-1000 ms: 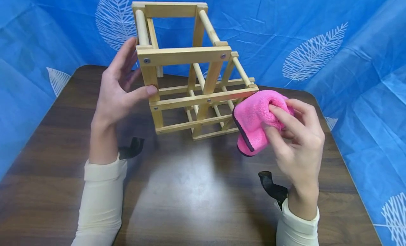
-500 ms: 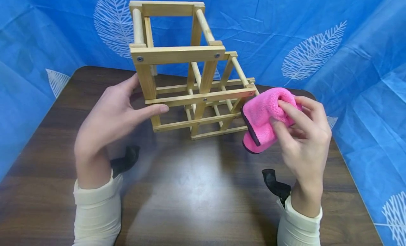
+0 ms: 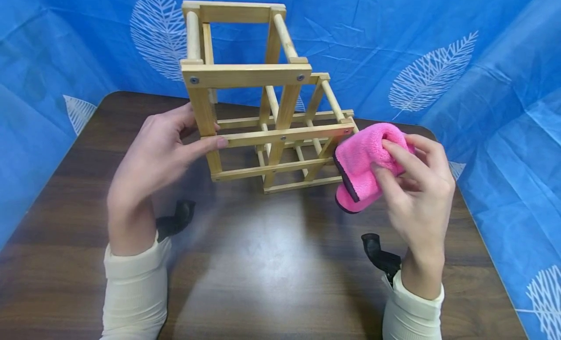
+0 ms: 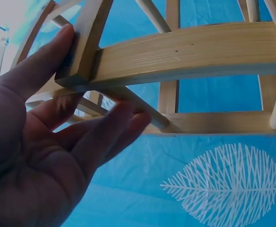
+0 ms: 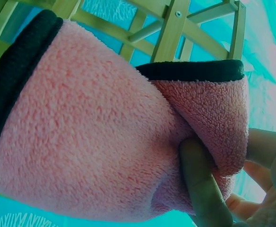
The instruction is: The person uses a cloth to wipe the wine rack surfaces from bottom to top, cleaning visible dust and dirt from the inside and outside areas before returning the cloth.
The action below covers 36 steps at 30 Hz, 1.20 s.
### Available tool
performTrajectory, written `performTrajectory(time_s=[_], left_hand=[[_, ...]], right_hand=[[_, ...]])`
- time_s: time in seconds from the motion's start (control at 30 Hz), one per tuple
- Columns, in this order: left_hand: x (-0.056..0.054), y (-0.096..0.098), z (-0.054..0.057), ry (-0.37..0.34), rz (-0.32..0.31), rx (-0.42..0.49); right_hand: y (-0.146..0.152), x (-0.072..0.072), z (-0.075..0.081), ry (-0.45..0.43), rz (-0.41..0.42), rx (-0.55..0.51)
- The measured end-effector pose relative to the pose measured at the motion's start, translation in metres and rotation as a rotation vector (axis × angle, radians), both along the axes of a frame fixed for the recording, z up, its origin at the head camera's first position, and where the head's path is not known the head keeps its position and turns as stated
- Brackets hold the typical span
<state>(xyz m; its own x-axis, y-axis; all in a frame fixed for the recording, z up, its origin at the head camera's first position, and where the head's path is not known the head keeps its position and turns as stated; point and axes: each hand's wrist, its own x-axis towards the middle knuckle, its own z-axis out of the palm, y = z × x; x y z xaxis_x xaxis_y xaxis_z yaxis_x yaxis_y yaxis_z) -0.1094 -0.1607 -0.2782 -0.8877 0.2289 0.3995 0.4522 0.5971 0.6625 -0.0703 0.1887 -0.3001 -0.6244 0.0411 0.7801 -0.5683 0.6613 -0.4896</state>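
A pale wooden rack [image 3: 245, 75] of posts and dowels stands at the back of the dark table [image 3: 263, 262]. My left hand [image 3: 199, 130] holds its front left post, with the thumb across the front and the fingers behind. In the left wrist view the left hand [image 4: 100, 80] has its thumb on the post of the rack [image 4: 190, 52]. My right hand [image 3: 387, 160] pinches a folded pink cloth [image 3: 359, 160] with dark trim, just right of the rack's lower right corner. Up close, the pink cloth [image 5: 95, 137] fills the right wrist view and hides most of the right hand [image 5: 232, 165].
A blue sheet with white leaf prints [image 3: 416, 47] hangs behind and beside the table. Black wrist mounts [image 3: 175, 218] sit at both cream sleeves. The table's near half is bare wood.
My left hand came down from the rack's upper left corner and took hold of the front left post lower down. The rack shifted slightly. The right hand with the cloth barely moved.
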Motion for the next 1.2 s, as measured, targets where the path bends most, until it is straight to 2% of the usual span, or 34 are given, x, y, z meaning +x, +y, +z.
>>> performTrajectory(time_s=[0.2,0.37,0.57,0.7,0.77,0.87,1.0,1.1,1.2], left_hand=[[-0.007,-0.008,-0.004,0.004,-0.007,0.022],[-0.018,-0.014,-0.01,0.012,-0.027,0.108],[-0.035,-0.018,-0.019,0.016,-0.07,0.319],[-0.046,-0.018,-0.026,0.08,-0.134,0.484],[-0.05,-0.017,-0.029,0.123,-0.166,0.521],[-0.054,-0.015,-0.03,0.162,-0.207,0.545],[-0.056,-0.013,-0.03,0.157,-0.237,0.556],[-0.055,-0.013,-0.031,0.146,-0.239,0.565],[-0.051,-0.015,-0.032,0.129,-0.218,0.584]], right_hand=[[0.004,0.003,0.002,0.018,-0.036,-0.018],[0.006,0.005,0.004,0.027,-0.056,-0.034],[0.004,0.005,0.004,0.034,-0.07,-0.051],[0.002,0.003,0.002,0.039,-0.08,-0.04],[0.001,0.002,0.001,0.041,-0.089,-0.03],[-0.003,0.0,-0.001,0.048,-0.102,-0.001],[-0.01,-0.005,-0.004,0.074,-0.144,0.058],[-0.02,-0.01,-0.007,0.089,-0.191,0.113],[-0.035,-0.017,-0.012,0.094,-0.202,0.16]])
